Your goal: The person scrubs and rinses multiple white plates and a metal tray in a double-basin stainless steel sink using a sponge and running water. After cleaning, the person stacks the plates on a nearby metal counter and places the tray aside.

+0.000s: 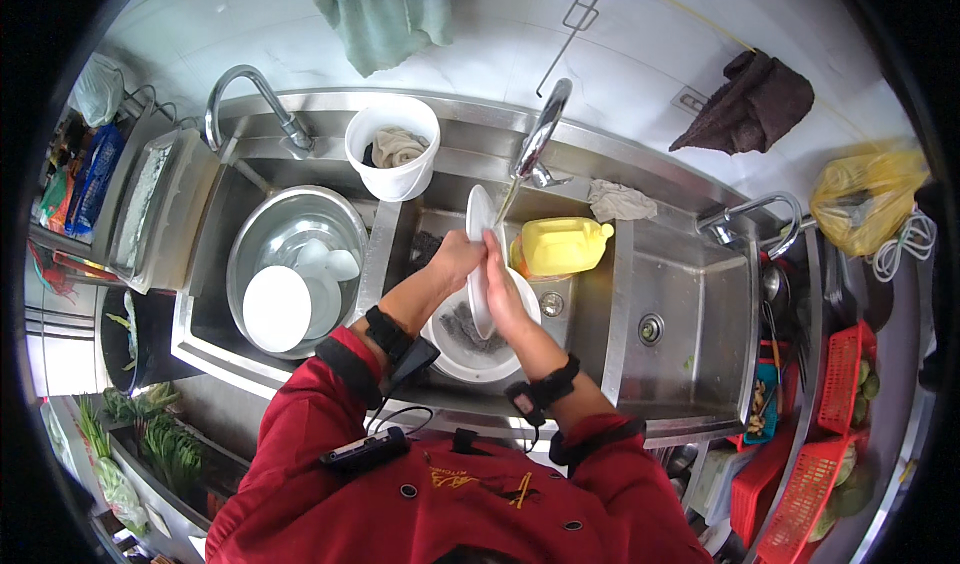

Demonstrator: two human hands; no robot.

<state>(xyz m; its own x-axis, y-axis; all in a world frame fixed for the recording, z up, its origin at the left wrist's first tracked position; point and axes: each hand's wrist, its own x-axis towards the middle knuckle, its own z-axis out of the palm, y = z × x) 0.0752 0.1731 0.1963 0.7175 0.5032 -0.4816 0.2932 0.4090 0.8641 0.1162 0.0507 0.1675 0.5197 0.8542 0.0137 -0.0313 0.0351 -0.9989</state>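
A white plate [480,294] stands on edge between my hands, above the middle basin. My left hand [455,258] grips its left side. My right hand [504,282] lies flat against the other side, its fingers pointing up towards the tap. Water runs from the chrome tap [541,132] close to the plate's upper edge. Below sits a white bowl [480,372] with a grey scouring pad [474,327] in it. A yellow plastic jug [566,247] lies just right of my right hand. Dark mesh material [426,249] rests in the basin on the left.
In the left basin, a large metal bowl [240,241] holds white dishes [277,309]. A white bucket [391,181] with cloths stands on the divider. A crumpled cloth [622,201] lies on the back ledge. Red baskets [806,481] stand at the right, beyond the right basin [675,286].
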